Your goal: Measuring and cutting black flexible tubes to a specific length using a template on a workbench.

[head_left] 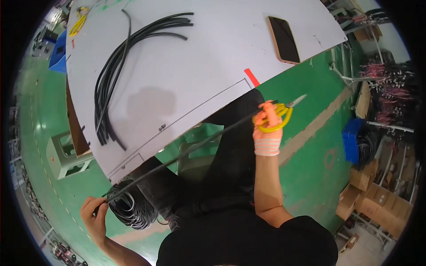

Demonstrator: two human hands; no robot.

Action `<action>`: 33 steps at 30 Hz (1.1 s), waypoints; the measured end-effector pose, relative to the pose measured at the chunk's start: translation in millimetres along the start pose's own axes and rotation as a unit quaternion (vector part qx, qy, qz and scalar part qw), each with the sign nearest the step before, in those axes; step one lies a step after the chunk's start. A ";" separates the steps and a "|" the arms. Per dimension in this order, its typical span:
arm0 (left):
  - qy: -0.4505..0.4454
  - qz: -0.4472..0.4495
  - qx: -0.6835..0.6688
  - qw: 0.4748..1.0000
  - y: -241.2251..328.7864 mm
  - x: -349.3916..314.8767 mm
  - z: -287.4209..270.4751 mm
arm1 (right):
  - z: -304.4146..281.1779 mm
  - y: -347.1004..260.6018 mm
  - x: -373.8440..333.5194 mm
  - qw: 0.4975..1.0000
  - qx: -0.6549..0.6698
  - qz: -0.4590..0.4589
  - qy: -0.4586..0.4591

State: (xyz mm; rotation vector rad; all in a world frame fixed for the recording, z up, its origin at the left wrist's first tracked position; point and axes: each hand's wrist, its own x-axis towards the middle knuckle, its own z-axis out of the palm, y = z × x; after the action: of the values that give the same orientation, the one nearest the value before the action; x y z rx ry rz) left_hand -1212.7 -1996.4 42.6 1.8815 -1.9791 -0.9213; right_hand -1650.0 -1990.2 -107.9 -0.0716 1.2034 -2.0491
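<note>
A black cable [205, 142] runs taut and slanting across my lap, between my two hands. Its lower left end is pinched in the fingers of my left hand [94, 217], which is bare. My right hand [268, 125], in an orange and white striped glove, grips the other end of the cable. That same hand also holds yellow-handled scissors [289, 116], their blades pointing away up and to the right. Beside my left knee sits a large coil of black cable [133, 212]. On the white table lies a curved bundle of black cable lengths [111, 77].
The white table [195, 84] has drawn lines and a red mark [251, 77] along its near edge. A phone [284, 40] lies at its right side. More yellow scissors [79, 22] lie far left. A plastic stool [66, 155] stands left; a blue bin [352, 139] and cardboard boxes [384, 206] stand right.
</note>
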 end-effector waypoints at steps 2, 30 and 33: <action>-0.026 0.027 -0.025 0.999 -26.6 7.7 18.4 | 11.4 5.4 1.3 0.999 -0.031 -0.028 0.003; -0.075 -0.076 -0.176 0.979 -84.3 10.9 46.6 | 38.8 13.9 11.8 0.992 -0.102 0.057 0.050; -0.070 -0.073 -0.175 0.979 -84.8 10.5 47.5 | 40.2 10.9 11.4 0.993 -0.096 0.057 0.044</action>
State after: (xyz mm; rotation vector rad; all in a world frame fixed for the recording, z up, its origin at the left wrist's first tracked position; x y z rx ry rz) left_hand -1174.1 -1990.7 -47.0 1.8156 -1.6304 -1.3760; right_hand -1636.2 -2029.7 -97.4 -0.0036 1.4233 -1.8500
